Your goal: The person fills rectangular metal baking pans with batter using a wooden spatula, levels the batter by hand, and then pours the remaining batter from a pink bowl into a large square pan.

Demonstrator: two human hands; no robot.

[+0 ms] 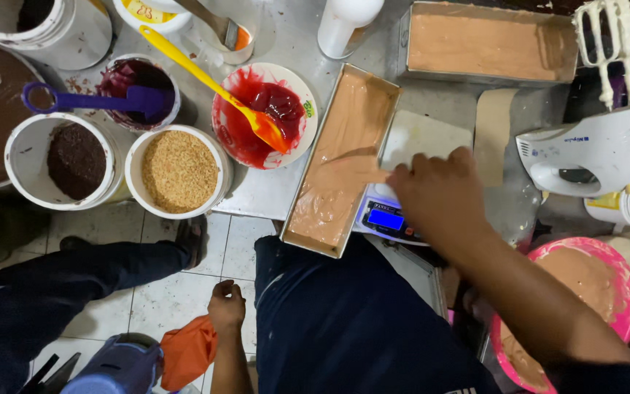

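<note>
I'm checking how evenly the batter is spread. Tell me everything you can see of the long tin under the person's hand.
The long tin is a narrow rectangular loaf pan of dull grey metal, lying slantwise over the table edge, its near end overhanging the floor. Pale brown batter fills it almost to the rim, with smear ridges mid-length. The right hand presses a flat white scraper into the batter. A small digital scale sits against its right side.

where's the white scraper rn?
Head view, centre-right: the white scraper is in the right hand, its edge on the batter in the long loaf tin, just above the digital scale and right of the red sauce bowl.
</note>
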